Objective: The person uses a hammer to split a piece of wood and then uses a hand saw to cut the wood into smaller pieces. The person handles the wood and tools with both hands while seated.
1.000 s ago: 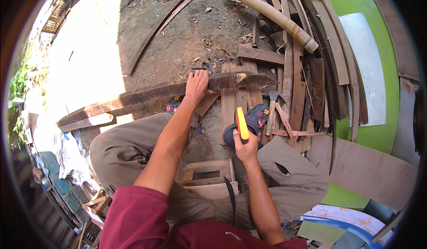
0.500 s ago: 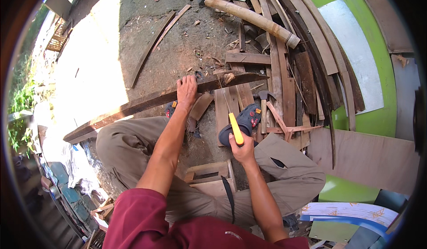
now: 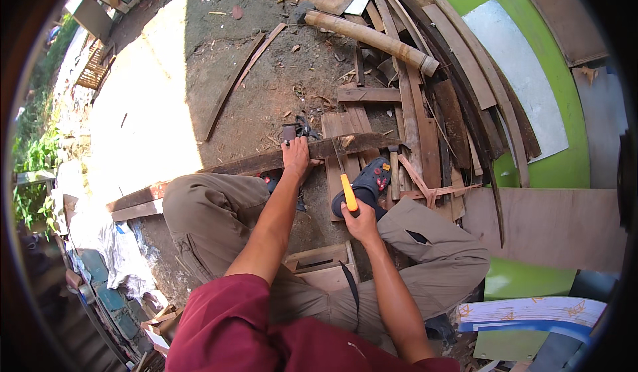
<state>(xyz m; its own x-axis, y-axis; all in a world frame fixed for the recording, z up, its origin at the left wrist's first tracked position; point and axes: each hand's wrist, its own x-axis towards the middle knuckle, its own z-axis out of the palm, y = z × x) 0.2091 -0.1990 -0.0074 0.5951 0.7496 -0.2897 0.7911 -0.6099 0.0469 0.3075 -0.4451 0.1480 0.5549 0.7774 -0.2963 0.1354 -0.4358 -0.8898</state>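
A long dark wooden plank (image 3: 256,164) lies crosswise in front of me, over other boards near its right end. My left hand (image 3: 296,155) grips it from above, fingers curled over its far edge. My right hand (image 3: 361,221) is closed round the yellow-and-black handle of a handsaw (image 3: 348,191). The saw's thin blade points away from me and meets the plank to the right of my left hand. Just beyond my left fingers stands a small brown cylindrical object (image 3: 289,133). The plank's end partly hides a hammer (image 3: 395,166).
A pile of old boards (image 3: 415,106) with a bamboo pole (image 3: 372,38) lies at the right. My foot in a dark clog (image 3: 373,181) is beside the saw. A wooden frame (image 3: 322,266) sits between my legs. Green panels (image 3: 571,126) stand far right.
The plank's right part has come down nearer to me, and my left hand has moved nearer and to the right with it. The saw has tilted slightly; the hammer head is now more covered.
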